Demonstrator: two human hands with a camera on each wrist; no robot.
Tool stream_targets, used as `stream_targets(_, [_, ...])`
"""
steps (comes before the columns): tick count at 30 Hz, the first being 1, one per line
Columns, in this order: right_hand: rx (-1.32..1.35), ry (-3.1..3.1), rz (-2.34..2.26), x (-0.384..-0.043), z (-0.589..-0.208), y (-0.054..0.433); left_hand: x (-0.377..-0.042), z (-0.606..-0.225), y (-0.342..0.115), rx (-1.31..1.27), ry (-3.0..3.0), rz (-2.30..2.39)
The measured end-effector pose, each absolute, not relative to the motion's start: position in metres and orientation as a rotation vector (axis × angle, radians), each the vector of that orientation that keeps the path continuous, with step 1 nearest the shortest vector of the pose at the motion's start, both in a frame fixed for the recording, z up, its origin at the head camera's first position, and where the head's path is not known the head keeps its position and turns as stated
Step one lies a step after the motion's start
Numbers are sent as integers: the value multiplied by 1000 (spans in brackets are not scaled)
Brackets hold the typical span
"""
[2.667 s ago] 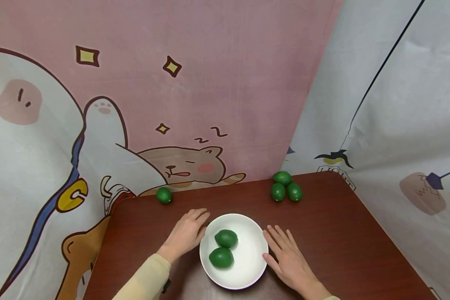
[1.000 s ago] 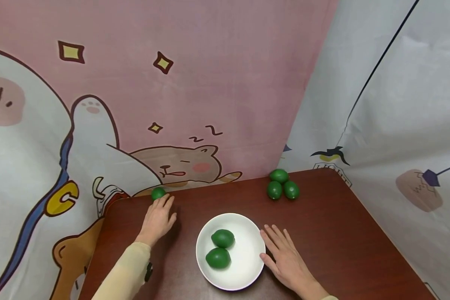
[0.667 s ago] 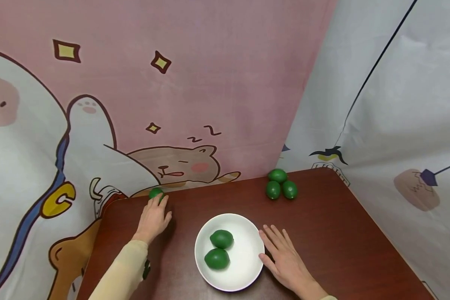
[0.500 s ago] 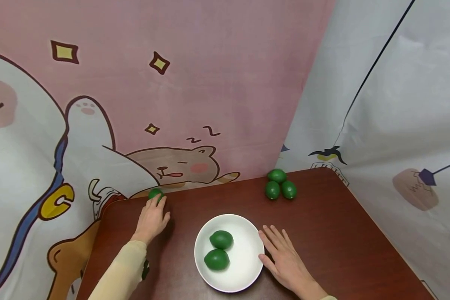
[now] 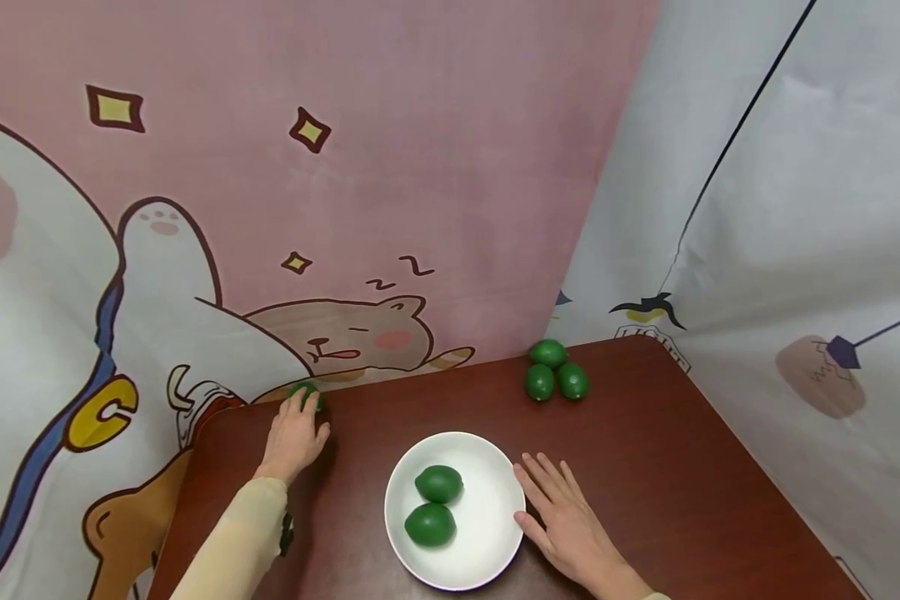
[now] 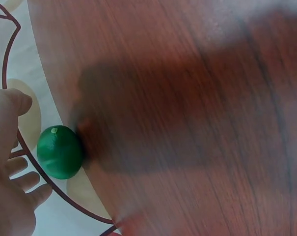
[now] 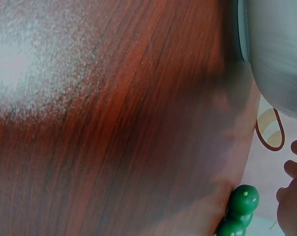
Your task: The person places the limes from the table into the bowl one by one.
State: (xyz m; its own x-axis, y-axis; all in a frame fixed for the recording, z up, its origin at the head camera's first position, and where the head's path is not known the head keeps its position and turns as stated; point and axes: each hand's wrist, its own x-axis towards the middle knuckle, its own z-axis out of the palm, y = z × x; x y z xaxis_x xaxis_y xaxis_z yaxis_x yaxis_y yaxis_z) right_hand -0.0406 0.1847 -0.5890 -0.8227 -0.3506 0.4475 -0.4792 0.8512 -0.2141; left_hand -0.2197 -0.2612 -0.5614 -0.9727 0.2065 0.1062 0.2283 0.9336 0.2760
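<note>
At the far left of the table, my left hand reaches over a green lime, its fingertips overlapping the fruit in the head view. In the left wrist view the lime shows uncovered beside the spread thumb and fingers. My right hand lies with straight fingers along the right rim of a white bowl. Two limes, one upper and one lower, lie in the left half of that bowl. In the right wrist view, the bowl's outer wall stands above the fingers.
Three limes sit clustered near the table's back edge: a rear one, a left one and a right one. Behind the dark wooden table hangs a cartoon-printed cloth.
My left hand has left the bowl's left side and moved forward and left to the single lime. The right hand stays by the bowl. The head view has shifted slightly.
</note>
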Motion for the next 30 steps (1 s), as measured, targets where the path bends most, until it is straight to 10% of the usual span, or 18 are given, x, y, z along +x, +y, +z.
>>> stream_targets(30, [602, -2674, 452, -40, -587, 186, -246, -567, -268, -183, -3156, -554])
